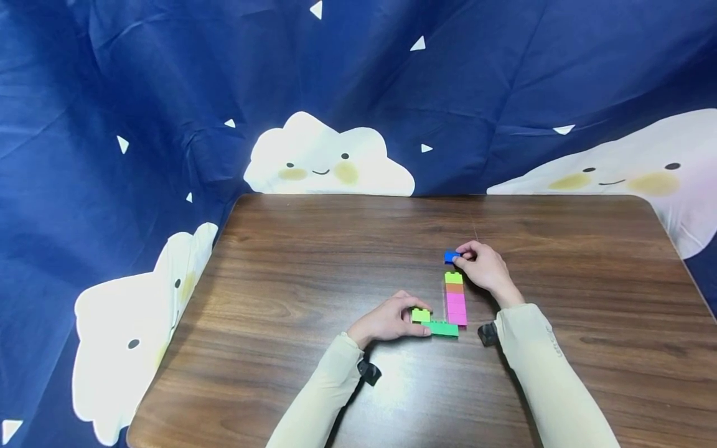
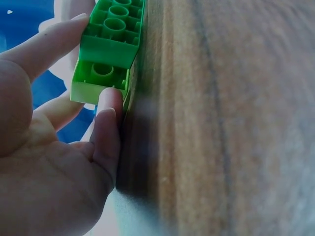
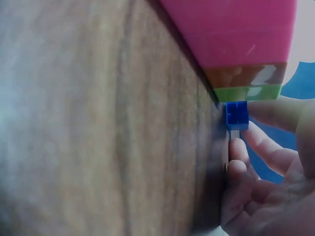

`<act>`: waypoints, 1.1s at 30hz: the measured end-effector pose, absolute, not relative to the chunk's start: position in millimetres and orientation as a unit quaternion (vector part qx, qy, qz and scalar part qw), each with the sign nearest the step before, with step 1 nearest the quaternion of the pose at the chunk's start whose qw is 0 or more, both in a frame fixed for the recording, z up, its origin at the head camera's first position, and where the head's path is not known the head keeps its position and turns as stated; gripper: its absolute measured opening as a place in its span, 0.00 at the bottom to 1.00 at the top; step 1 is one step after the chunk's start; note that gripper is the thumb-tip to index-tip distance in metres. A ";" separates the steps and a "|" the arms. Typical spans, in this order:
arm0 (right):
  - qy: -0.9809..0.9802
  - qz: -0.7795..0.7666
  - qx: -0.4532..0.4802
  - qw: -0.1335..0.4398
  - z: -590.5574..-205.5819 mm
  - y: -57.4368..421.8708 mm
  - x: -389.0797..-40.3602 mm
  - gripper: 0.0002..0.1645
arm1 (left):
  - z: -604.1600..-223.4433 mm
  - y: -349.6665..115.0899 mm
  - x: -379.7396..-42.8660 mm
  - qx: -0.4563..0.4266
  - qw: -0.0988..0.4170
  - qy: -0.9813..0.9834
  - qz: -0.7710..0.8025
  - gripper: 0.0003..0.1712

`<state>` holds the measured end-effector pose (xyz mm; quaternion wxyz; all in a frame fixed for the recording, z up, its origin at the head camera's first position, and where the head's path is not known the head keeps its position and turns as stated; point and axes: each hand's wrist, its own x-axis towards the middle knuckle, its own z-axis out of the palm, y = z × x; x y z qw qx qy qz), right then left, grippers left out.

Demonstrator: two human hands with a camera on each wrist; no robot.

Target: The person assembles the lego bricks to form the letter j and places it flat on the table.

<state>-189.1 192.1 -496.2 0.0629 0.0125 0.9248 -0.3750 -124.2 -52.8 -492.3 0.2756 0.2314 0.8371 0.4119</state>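
Note:
A row of toy building bricks lies on its side on the table: a lime brick (image 1: pixel 453 277) at the far end, an orange brick (image 1: pixel 455 288), then pink bricks (image 1: pixel 456 308). Left of its near end, a green brick (image 1: pixel 444 329) and a second lime brick (image 1: pixel 421 315) sit together. My left hand (image 1: pixel 388 318) holds this pair, thumb on the green brick and fingers at the lime one; hollow undersides show in the left wrist view. Beyond the row's far end, my right hand (image 1: pixel 486 269) pinches a small blue brick (image 3: pixel 237 114) between thumb and fingers.
The brown wood-grain table (image 1: pixel 313 249) extends around both hands. Behind it and along its left side hangs a dark blue cloth (image 1: pixel 196 74) with white clouds and small triangles. Dark straps with small devices (image 1: pixel 488 334) sit at the wrists.

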 end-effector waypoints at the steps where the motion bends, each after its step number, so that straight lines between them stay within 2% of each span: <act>1: 0.925 -0.376 0.011 0.062 -496.9 192.0 -188.6 0.17 | -492.2 -53.0 -124.4 0.231 0.277 0.837 0.412 0.25; 33: 0.921 -0.385 -0.011 0.053 -499.7 192.4 -182.4 0.16 | -495.5 -52.7 -125.1 0.236 0.275 0.839 0.405 0.25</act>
